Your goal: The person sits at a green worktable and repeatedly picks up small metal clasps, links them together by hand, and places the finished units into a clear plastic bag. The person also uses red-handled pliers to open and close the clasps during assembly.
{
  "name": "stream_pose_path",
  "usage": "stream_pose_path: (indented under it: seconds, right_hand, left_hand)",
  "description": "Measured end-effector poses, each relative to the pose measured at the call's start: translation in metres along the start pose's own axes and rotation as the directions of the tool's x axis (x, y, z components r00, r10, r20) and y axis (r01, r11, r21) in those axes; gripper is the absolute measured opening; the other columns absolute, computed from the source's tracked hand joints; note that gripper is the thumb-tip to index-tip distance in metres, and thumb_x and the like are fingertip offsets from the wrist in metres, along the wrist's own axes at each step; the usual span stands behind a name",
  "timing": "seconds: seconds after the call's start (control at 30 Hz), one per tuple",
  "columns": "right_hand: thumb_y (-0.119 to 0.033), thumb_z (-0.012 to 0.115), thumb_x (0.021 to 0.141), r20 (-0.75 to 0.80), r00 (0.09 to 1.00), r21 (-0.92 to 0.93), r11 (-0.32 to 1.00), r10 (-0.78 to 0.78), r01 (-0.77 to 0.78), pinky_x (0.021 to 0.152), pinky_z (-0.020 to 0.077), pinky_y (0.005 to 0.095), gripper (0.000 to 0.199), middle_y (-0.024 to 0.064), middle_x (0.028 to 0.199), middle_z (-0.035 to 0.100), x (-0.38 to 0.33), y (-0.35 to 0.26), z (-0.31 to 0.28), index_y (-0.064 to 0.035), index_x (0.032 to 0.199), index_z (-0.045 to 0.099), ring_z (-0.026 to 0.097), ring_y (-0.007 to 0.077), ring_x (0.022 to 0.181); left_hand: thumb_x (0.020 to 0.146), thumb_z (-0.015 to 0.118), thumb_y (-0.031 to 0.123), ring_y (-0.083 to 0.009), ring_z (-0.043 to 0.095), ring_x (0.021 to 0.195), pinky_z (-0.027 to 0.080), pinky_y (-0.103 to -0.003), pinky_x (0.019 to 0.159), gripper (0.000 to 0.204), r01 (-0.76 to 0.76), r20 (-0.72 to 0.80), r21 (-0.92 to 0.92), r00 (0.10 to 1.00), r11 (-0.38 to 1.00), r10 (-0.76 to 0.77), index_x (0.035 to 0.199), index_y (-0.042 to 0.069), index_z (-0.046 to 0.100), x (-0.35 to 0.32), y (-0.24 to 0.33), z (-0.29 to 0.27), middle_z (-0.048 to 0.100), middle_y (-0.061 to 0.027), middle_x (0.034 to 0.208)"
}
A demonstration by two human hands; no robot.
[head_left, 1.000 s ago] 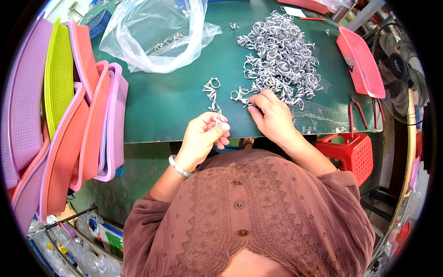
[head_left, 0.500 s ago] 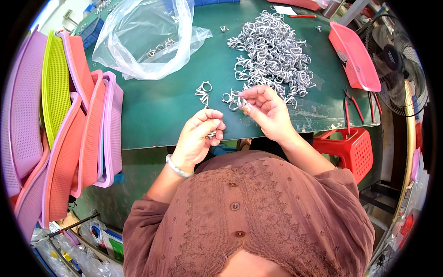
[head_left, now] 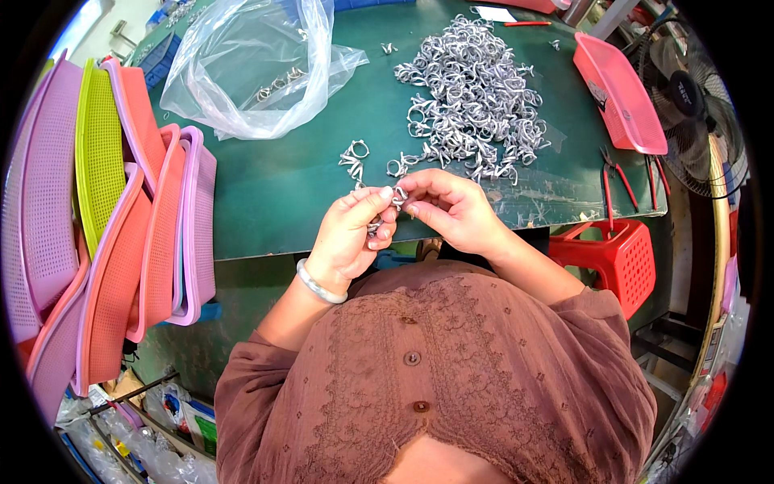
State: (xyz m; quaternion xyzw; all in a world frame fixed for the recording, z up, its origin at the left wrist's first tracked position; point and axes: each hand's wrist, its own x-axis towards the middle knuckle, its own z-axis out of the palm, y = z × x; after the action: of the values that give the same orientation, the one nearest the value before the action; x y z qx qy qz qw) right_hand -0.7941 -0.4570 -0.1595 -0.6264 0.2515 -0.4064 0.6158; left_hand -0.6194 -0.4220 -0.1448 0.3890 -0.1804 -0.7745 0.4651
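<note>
My left hand [head_left: 355, 226] is closed on small silver metal rings [head_left: 374, 227], partly hidden by its fingers. Between its thumb and the fingertips of my right hand [head_left: 453, 208] is another silver ring [head_left: 398, 198], which both hands pinch above the table's near edge. Just beyond my fingers, a few loose rings [head_left: 355, 159] lie on the green table [head_left: 302, 189]. A large heap of similar rings [head_left: 480, 97] spreads over the table ahead and to the right.
A clear plastic bag [head_left: 250, 89] holding a few rings stands at the far left. Stacked colourful baskets [head_left: 153, 218] line the left side. At right are a pink tray [head_left: 617, 97], red-handled pliers [head_left: 617, 185], a red stool [head_left: 617, 262] and a fan [head_left: 689, 101].
My right hand has moved left and nearer from the heap's edge with a ring, which now meets my left hand. The left fingers have closed on it.
</note>
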Motion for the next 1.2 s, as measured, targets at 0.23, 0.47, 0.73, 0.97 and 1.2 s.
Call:
stream_pose_path:
  seconds: [0.23, 0.47, 0.73, 0.97, 1.2]
  right_hand:
    - [-0.002, 0.055, 0.084, -0.012, 0.983, 0.086, 0.98, 0.182, -0.181, 0.069, 0.0477, 0.0223, 0.014, 0.0032, 0.083, 0.06, 0.001, -0.002, -0.001, 0.0018, 0.097, 0.058, 0.057, 0.0081, 0.075]
    - [-0.004, 0.056, 0.084, -0.027, 0.973, 0.145, 0.964, 0.23, -0.224, 0.064, 0.0474, 0.0222, 0.014, 0.0022, 0.081, 0.06, 0.003, -0.003, 0.001, 0.0019, 0.096, 0.058, 0.056, 0.0078, 0.07]
    - [-0.004, 0.056, 0.085, -0.017, 0.984, 0.022, 0.984, 0.178, -0.178, 0.065, 0.0478, 0.0208, 0.015, 0.0038, 0.083, 0.061, 0.002, -0.003, 0.003, 0.0017, 0.098, 0.058, 0.056, 0.0075, 0.071]
    - [-0.002, 0.054, 0.084, -0.246, 0.964, -0.123, 0.983, 0.099, -0.133, 0.061, 0.0463, 0.0209, 0.013, 0.0048, 0.083, 0.062, -0.001, 0.004, -0.004, 0.0013, 0.097, 0.058, 0.055, 0.0074, 0.067]
    - [-0.006, 0.06, 0.076, -0.112, 0.988, -0.733, 0.68, -0.102, -0.013, 0.064, 0.0478, 0.0343, 0.026, 0.0125, 0.087, 0.058, 0.001, 0.007, -0.009, -0.0034, 0.101, 0.056, 0.06, 0.0275, 0.076]
  left_hand:
    - [0.09, 0.05, 0.02, -0.0078, 0.044, 0.05, 0.031, -0.016, 0.038, 0.019, 0.04, -0.006, -0.058, 0.999, 0.998, -0.04, 0.084, 0.003, 0.054, -0.003, 0.0, 0.001, 0.05, -0.0021, 0.066]
    - [0.089, 0.051, 0.019, -0.0079, 0.046, 0.051, 0.033, -0.017, 0.041, 0.016, -0.018, -0.001, 0.017, 1.0, 1.0, 0.018, 0.086, 0.003, 0.056, -0.007, 0.001, 0.002, 0.053, -0.0022, 0.068]
    - [0.084, 0.059, 0.01, -0.0068, 0.049, 0.054, 0.034, -0.018, 0.045, 0.007, -0.082, 0.016, 0.064, 0.997, 0.995, 0.081, 0.088, 0.005, 0.058, -0.006, -0.004, -0.005, 0.054, 0.0006, 0.067]
    - [0.083, 0.055, 0.006, -0.0137, 0.057, 0.069, 0.045, -0.023, 0.055, 0.005, -0.15, -0.064, -0.066, 0.987, 0.987, 0.146, 0.086, 0.004, 0.057, -0.009, -0.005, -0.009, 0.06, -0.0068, 0.084]
    - [0.081, 0.048, 0.006, -0.0247, 0.06, 0.086, 0.052, -0.033, 0.07, 0.011, -0.139, 0.167, -0.249, 0.969, 0.958, 0.184, 0.091, 0.002, 0.053, -0.008, -0.009, -0.039, 0.058, -0.016, 0.097]
